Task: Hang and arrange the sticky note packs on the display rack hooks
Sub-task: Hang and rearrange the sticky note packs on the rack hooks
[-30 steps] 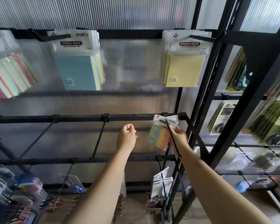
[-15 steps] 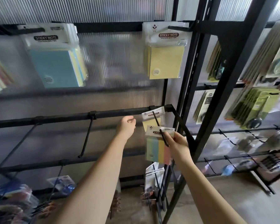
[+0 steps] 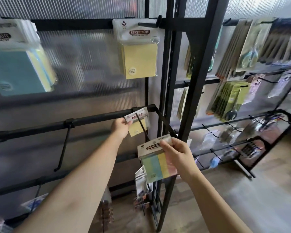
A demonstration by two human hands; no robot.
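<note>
Presently, at the display rack [image 3: 188,98], black frame, ribbed translucent panel behind.
Left hand: left hand [image 3: 120,127] raised to the middle crossbar [image 3: 97,119]; fingers pinch the white header of a small yellow pack [image 3: 138,122].
Small yellow pack: threaded on a long black hook [image 3: 142,127] that slopes down from the crossbar; sits near the hook's root, tilted.
Right hand: right hand [image 3: 176,150] grips the header of a striped pack [image 3: 155,158], thumb across the "STICKY NOTE" label, fingers curled behind.
Striped pack: green, blue, yellow and pink bands; held just below the hook's free tip, not on it.
Top row: large yellow pack [image 3: 139,49] hangs on an upper hook; a blue-fronted stack [image 3: 18,64] hangs at far left, blurred.
Right bay: assorted packaged goods [image 3: 232,96] on hooks, too blurred to name.
</note>
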